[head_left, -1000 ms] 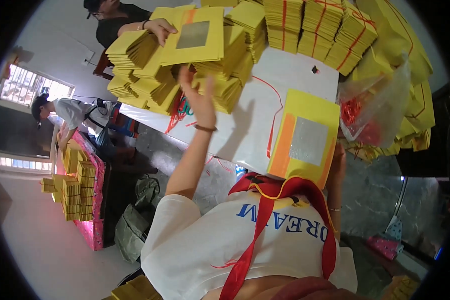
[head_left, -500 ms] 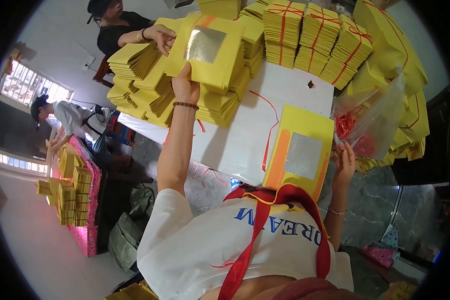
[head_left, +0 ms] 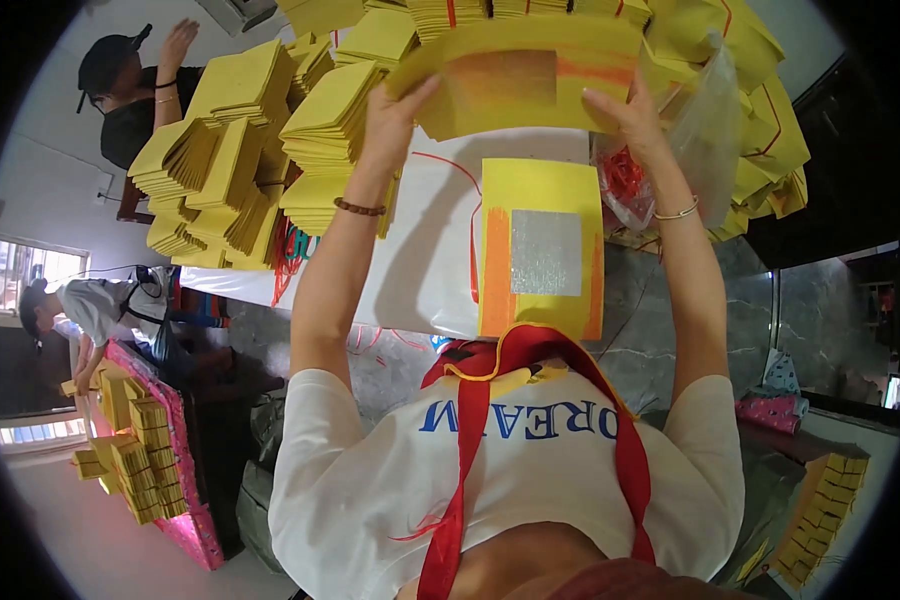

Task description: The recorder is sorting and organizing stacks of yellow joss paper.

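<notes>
Both hands, left hand (head_left: 395,110) and right hand (head_left: 625,115), grip opposite ends of a yellow paper sheaf (head_left: 520,85), its long axis crosswise above the white surface (head_left: 410,250).

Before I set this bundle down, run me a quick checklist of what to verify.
1. Left hand grips the yellow paper bundle at its left edge: ok.
2. Right hand grips the right edge: ok.
3. Bundle level between the hands: ok, roughly.
4. White tabletop has bare space below: ok, beside the yellow stack with silver foil square.
5. Plastic bag of red string clear of the right hand: not ok, it sits against it.
6. Co-worker's hand clear of the bundle: ok.
</notes>
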`<state>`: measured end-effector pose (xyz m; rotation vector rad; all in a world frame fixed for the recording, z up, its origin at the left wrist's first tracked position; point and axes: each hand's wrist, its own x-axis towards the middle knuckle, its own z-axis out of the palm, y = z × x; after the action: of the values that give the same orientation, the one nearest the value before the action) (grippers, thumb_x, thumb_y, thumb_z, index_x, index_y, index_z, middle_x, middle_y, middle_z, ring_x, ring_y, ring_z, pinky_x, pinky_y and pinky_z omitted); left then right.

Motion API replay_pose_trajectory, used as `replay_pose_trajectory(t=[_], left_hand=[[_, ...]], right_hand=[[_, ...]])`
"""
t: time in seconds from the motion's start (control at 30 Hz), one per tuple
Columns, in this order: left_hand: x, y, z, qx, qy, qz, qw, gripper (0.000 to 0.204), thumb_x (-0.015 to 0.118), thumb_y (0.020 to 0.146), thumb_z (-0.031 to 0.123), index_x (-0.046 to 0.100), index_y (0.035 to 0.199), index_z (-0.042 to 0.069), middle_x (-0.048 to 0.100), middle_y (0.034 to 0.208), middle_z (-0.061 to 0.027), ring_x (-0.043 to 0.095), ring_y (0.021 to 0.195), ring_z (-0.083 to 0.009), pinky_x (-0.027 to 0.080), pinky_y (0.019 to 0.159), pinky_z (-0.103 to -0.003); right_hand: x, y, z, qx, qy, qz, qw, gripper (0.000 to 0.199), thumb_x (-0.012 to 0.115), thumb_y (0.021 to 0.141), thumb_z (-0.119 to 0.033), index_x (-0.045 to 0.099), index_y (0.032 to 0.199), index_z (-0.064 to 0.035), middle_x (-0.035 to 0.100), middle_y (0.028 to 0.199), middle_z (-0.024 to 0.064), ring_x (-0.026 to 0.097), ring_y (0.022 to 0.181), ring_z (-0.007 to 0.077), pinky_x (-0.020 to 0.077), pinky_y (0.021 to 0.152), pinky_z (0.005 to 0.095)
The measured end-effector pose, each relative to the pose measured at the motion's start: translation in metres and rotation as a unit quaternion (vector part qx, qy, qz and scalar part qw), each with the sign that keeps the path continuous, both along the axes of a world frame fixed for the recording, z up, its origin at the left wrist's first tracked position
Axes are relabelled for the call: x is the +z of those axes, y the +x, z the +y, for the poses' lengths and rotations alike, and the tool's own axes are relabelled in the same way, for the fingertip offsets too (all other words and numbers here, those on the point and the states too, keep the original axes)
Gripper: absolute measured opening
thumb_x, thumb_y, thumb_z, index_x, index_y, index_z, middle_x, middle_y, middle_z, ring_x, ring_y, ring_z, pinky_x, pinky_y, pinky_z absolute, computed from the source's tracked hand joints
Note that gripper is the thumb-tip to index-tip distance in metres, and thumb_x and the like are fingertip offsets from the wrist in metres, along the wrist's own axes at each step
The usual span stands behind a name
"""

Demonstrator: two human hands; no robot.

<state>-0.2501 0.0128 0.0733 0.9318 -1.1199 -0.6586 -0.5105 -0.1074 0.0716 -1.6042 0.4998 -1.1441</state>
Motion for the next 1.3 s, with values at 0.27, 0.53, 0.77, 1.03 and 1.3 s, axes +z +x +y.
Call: replay_pose_trajectory(t=[0.27,0.53,0.77,1.03,1.3], left_hand=[[-0.068,0.002,-0.048,-0.081,0.116,0.010,0.990,0.027,0.066,0.083,0.015,0.062,0.106,0.002,0.063,0.096,-0.0020,0.057,0.087,-0.0092,0.046,0.077,-0.024],[-0.127,0.005,-0.055,-0.109,0.207,0.020,0.972,0.079,0.072,0.074,0.009,0.027,0.139,0.007,0.046,0.126,-0.0103,0.045,0.116,-0.0196,0.034,0.100,-0.031],[-0.166,-0.005,-0.051,-0.071,0.172,0.162,0.969,0.081,0.070,0.074,0.004,0.022,0.139,0.008,0.048,0.122,-0.0134,0.049,0.111,-0.0220,0.045,0.091,-0.032],[-0.158,-0.002,-0.059,-0.067,0.236,0.124,0.961,0.032,0.064,0.083,0.010,0.054,0.110,-0.001,0.061,0.098,-0.0065,0.059,0.087,-0.0147,0.048,0.078,-0.027],[-0.096,0.012,-0.064,-0.080,0.192,0.010,0.978,0.028,0.066,0.082,0.014,0.060,0.105,0.001,0.063,0.096,-0.0050,0.059,0.084,-0.0111,0.048,0.072,-0.024]], right_hand=[[-0.078,-0.003,-0.035,0.029,0.147,0.030,0.988,0.039,0.069,0.079,-0.012,0.056,0.113,-0.0001,0.062,0.105,0.0044,0.057,0.095,0.0134,0.0440,0.085,0.0261],[-0.122,-0.002,-0.040,0.065,0.256,-0.011,0.964,0.058,0.067,0.078,-0.007,0.041,0.129,-0.0029,0.054,0.117,0.0079,0.053,0.106,0.0167,0.0413,0.091,0.0288],[-0.127,0.000,-0.049,0.051,0.243,-0.084,0.965,0.057,0.063,0.081,-0.010,0.039,0.132,-0.0035,0.054,0.117,0.0083,0.053,0.107,0.0187,0.0423,0.092,0.0303],[-0.126,0.003,-0.046,0.072,0.242,0.047,0.966,0.044,0.065,0.082,-0.018,0.052,0.120,0.0006,0.059,0.111,0.0055,0.055,0.101,0.0143,0.0424,0.087,0.0264],[-0.061,-0.006,-0.039,0.024,0.137,-0.081,0.987,0.043,0.068,0.079,-0.017,0.055,0.116,-0.0006,0.059,0.110,0.0060,0.054,0.103,0.0159,0.0403,0.091,0.0273]])
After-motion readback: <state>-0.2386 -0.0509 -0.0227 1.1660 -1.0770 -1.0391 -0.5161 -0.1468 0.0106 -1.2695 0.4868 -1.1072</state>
